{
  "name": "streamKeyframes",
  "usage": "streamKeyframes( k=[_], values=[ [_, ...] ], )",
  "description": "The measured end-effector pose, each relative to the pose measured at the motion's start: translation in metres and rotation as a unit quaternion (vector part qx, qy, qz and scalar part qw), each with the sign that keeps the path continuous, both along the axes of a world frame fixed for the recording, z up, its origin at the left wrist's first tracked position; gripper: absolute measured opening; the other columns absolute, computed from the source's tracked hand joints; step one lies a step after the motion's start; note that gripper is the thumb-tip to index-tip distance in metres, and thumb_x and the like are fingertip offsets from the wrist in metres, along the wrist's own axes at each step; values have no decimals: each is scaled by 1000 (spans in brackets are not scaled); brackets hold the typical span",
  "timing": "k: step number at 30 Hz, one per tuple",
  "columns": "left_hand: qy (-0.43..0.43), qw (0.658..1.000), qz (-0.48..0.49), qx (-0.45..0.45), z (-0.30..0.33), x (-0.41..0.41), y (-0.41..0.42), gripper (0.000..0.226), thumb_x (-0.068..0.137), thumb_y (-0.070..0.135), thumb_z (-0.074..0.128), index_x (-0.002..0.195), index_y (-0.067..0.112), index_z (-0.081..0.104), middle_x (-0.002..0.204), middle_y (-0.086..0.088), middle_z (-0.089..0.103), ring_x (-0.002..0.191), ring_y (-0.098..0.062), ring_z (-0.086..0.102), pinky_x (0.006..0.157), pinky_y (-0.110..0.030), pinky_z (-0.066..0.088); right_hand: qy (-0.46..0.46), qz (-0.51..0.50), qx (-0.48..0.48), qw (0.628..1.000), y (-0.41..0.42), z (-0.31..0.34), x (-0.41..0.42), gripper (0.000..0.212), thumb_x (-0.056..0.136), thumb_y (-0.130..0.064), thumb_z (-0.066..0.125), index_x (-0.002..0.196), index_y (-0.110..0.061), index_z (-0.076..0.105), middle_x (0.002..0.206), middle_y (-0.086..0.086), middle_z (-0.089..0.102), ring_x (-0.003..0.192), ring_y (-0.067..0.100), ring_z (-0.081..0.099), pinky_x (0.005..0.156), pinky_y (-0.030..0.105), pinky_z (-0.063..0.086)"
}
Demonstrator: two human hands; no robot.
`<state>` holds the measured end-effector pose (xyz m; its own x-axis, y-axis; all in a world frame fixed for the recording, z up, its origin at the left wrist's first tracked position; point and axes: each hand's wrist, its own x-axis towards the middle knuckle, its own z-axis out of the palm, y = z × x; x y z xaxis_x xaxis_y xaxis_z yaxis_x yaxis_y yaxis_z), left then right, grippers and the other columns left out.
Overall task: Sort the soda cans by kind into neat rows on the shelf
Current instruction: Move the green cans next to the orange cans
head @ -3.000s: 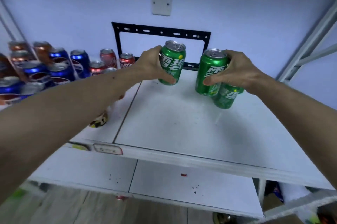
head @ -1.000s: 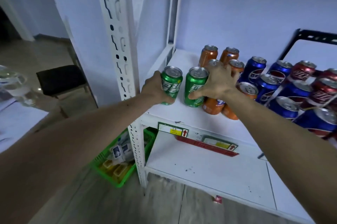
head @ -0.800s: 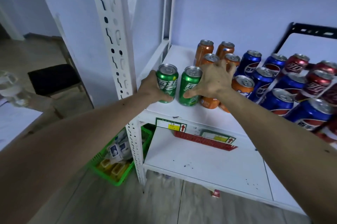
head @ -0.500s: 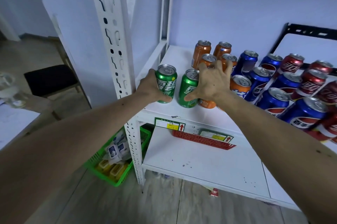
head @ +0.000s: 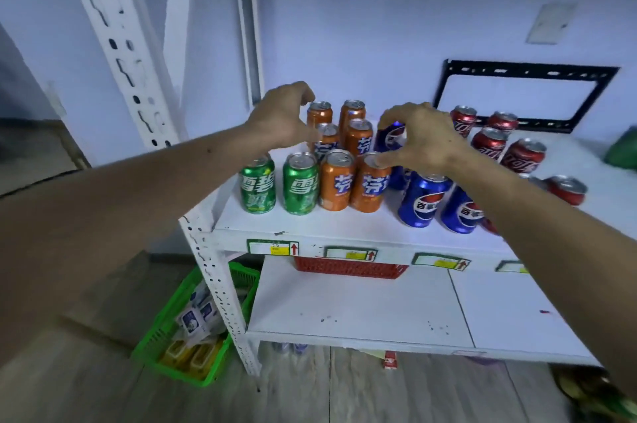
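Two green soda cans (head: 258,190) (head: 300,188) stand side by side at the front left corner of the white shelf (head: 310,228). To their right stand orange cans (head: 337,184) in rows running back, then blue cans (head: 424,202), then red cans (head: 524,155). My left hand (head: 282,119) hovers above the green cans, fingers loosely curved, holding nothing. My right hand (head: 424,141) hangs over the orange and blue cans, also holding nothing, and hides some blue cans behind it.
A white perforated upright (head: 113,43) rises at the shelf's left corner. A black frame (head: 524,95) leans on the back wall. A blurred green object (head: 624,150) lies far right. A red basket (head: 348,267) sits under the shelf; a green basket (head: 193,329) is on the floor.
Both hands have let go of the green cans, which now stand at the shelf's front left. The hands have lifted up and back, and the view has shifted right.
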<state>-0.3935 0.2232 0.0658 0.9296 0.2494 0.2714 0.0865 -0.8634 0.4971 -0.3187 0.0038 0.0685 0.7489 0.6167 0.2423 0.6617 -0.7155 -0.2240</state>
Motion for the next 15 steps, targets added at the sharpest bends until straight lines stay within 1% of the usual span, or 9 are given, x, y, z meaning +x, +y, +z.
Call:
streamKeyframes(
  k=[3,6,8,10,11,13,14,15],
  values=[
    [-18,999,-47,5,22,39,-58,53,72,26,80,119,14,57,123,-4,58,110,-19,56,90,-31,47,-13,-60,0,998,-71,8,17,47,72,-35,78,114,-22,64,122,5,62,115,28,52,101,46,38],
    [-27,995,-98,10,33,84,-133,45,73,26,79,113,14,61,118,-4,61,107,-20,58,92,-36,48,-21,-114,17,993,-154,12,38,41,72,-33,76,110,-22,68,119,4,65,114,28,55,98,44,42],
    [-30,991,-129,10,36,116,-194,42,73,26,79,109,13,63,114,-4,64,106,-20,59,92,-38,49,-29,-148,8,988,-217,13,53,38,73,-32,76,109,-21,68,121,3,65,115,27,55,97,43,43],
    [-33,987,-157,6,36,147,-255,38,73,25,78,107,14,64,111,-2,64,104,-20,60,91,-37,50,-24,-175,5,984,-278,13,70,39,74,-31,78,109,-19,68,123,2,64,116,26,54,97,43,43],
    [-30,985,-167,1,35,160,-280,38,73,26,78,106,14,64,110,-1,64,103,-19,60,90,-36,50,-19,-184,8,983,-303,12,78,40,74,-30,79,110,-18,67,122,3,64,114,26,55,95,40,44],
    [-19,981,-193,-16,31,189,-337,37,73,27,78,105,16,64,107,2,62,103,-18,59,91,-36,50,-16,-211,5,977,-359,12,95,42,73,-28,80,111,-16,67,117,5,64,105,26,57,85,32,44],
    [-13,978,-205,-23,29,205,-363,37,72,27,78,104,17,64,107,2,62,103,-18,59,91,-36,49,-16,-227,-4,974,-385,13,106,43,73,-28,80,112,-16,67,115,6,63,100,25,56,81,30,42],
    [-5,976,-216,-26,27,219,-387,37,72,28,78,104,17,64,108,2,62,103,-18,59,92,-37,50,-12,-242,-14,970,-409,13,118,44,73,-28,79,114,-16,67,114,7,63,97,25,55,80,30,43]
  ],
)
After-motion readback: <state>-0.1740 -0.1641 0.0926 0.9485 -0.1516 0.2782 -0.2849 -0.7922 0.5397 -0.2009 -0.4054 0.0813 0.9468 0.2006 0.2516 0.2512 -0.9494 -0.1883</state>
